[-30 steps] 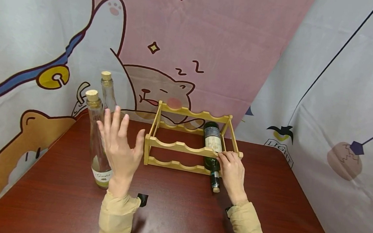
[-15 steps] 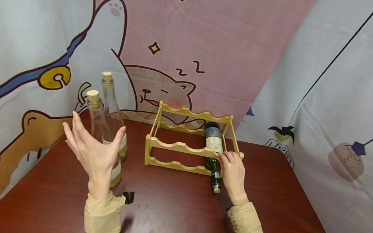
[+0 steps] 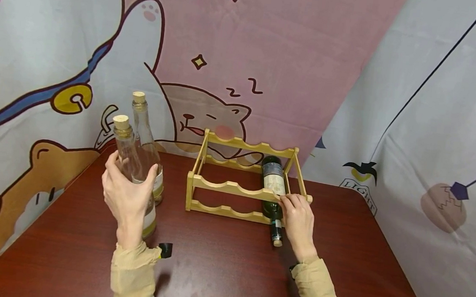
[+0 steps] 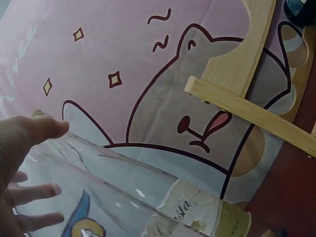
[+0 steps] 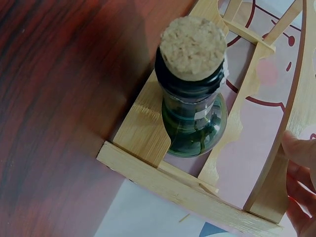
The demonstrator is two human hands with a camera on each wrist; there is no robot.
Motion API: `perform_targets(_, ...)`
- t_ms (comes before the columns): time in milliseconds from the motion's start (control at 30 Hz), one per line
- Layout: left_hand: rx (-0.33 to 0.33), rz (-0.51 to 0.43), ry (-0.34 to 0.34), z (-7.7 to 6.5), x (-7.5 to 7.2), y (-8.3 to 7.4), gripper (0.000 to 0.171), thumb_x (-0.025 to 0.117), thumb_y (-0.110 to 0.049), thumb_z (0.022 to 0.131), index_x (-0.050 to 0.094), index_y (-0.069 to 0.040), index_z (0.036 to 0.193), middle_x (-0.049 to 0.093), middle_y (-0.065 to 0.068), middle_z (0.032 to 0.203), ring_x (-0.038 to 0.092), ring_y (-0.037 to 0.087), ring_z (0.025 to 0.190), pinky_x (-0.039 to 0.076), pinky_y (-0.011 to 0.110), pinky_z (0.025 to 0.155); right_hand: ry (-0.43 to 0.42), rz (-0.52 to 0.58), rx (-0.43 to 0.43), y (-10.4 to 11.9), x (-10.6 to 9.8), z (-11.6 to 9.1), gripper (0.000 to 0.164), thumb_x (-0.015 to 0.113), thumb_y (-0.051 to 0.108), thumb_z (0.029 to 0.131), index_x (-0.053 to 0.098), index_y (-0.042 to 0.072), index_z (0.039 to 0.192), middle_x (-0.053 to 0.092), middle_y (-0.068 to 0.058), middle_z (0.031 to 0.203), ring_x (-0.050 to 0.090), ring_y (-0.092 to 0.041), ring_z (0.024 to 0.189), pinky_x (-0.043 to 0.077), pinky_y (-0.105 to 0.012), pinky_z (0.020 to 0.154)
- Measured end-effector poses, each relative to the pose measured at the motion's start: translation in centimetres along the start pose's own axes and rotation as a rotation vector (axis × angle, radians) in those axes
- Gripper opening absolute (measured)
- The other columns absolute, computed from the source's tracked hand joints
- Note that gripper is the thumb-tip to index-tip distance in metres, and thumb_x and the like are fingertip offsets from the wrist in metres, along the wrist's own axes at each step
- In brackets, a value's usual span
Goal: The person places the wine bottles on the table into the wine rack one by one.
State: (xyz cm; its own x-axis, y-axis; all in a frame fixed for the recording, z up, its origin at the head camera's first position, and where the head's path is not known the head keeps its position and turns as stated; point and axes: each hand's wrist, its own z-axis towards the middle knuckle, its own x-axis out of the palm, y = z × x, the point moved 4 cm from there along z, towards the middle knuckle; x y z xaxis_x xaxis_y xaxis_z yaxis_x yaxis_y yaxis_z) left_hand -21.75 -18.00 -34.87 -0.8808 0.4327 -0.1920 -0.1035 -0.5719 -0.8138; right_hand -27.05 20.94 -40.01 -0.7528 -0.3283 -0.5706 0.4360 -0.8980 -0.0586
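My left hand [image 3: 127, 200] is at a tall clear glass bottle [image 3: 149, 223] with a cork, which stands upright on the left. Its thumb [image 4: 52, 127] and spread fingers lie on either side of the bottle, without a closed grip. Just behind stands a second clear corked bottle [image 3: 143, 128]. My right hand [image 3: 298, 222] pinches the upper front rail of a wooden wine rack [image 3: 231, 188], thumb on one side and fingers curled on the other. A dark green wine bottle [image 3: 274, 182] lies in the rack's right end, its corked neck pointing toward me.
The dark red-brown table [image 3: 219, 269] carries the rack and bottles. A printed cloth [image 3: 296, 68] with cartoon animals hangs close behind and at both sides. Other scalloped hollows of the rack lie left of the green bottle.
My left hand first swings left and opens wide, then moves in around the near clear bottle with its fingers drawn closer. The right hand stays on the rack rail.
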Motion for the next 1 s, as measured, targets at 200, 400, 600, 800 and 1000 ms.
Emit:
perform_targets(200, 0.026, -0.056, -0.062, -0.09, 0.23, 0.06, 0.055, 0.082, -0.022, 0.069, 0.055, -0.001, 0.112, 0.069, 0.018, 0.090, 0.061, 0.040, 0.082, 0.043, 0.052, 0.074, 0.007, -0.004, 0.005, 0.00, -0.07, -0.03, 0.012, 0.072, 0.007, 0.080, 0.072, 0.000, 0.090, 0.067, -0.011, 0.087, 0.061, -0.028, 0.086, 0.051, -0.039, 0.078)
perform_targets(400, 0.028, -0.074, -0.074, -0.03, 0.35, 0.13, 0.043, 0.077, -0.018, 0.073, 0.055, 0.002, 0.104, 0.067, 0.018, 0.087, 0.061, 0.039, 0.080, 0.044, 0.051, 0.073, 0.009, -0.008, 0.004, 0.00, -0.06, 0.01, 0.011, 0.072, 0.007, 0.080, 0.072, 0.000, 0.089, 0.067, -0.010, 0.087, 0.060, -0.028, 0.085, 0.051, -0.039, 0.077)
perform_targets(600, 0.040, -0.088, -0.075, 0.00, 0.31, 0.02, 0.039, 0.073, -0.015, 0.073, 0.056, 0.002, 0.104, 0.065, 0.018, 0.086, 0.062, 0.039, 0.080, 0.045, 0.053, 0.073, 0.017, -0.005, 0.007, -0.02, -0.07, 0.06, 0.011, 0.071, 0.007, 0.081, 0.072, 0.000, 0.089, 0.067, -0.011, 0.087, 0.061, -0.028, 0.085, 0.051, -0.039, 0.078)
perform_targets(800, 0.049, -0.099, -0.092, -0.07, 0.27, -0.15, 0.036, 0.071, -0.012, 0.074, 0.056, 0.002, 0.105, 0.065, 0.017, 0.084, 0.058, 0.034, 0.072, 0.038, 0.045, 0.064, 0.008, -0.005, 0.002, -0.01, -0.15, 0.11, 0.012, 0.073, 0.007, 0.080, 0.072, 0.000, 0.090, 0.067, -0.010, 0.087, 0.061, -0.027, 0.085, 0.051, -0.038, 0.076)
perform_targets(1000, 0.051, -0.102, -0.102, -0.16, 0.22, -0.18, 0.034, 0.069, -0.013, 0.075, 0.056, 0.002, 0.102, 0.064, 0.017, 0.081, 0.054, 0.031, 0.069, 0.034, 0.039, 0.063, 0.003, -0.003, -0.004, 0.02, -0.22, 0.10, 0.014, 0.074, 0.007, 0.078, 0.073, 0.001, 0.091, 0.067, -0.011, 0.087, 0.061, -0.027, 0.085, 0.052, -0.038, 0.076)
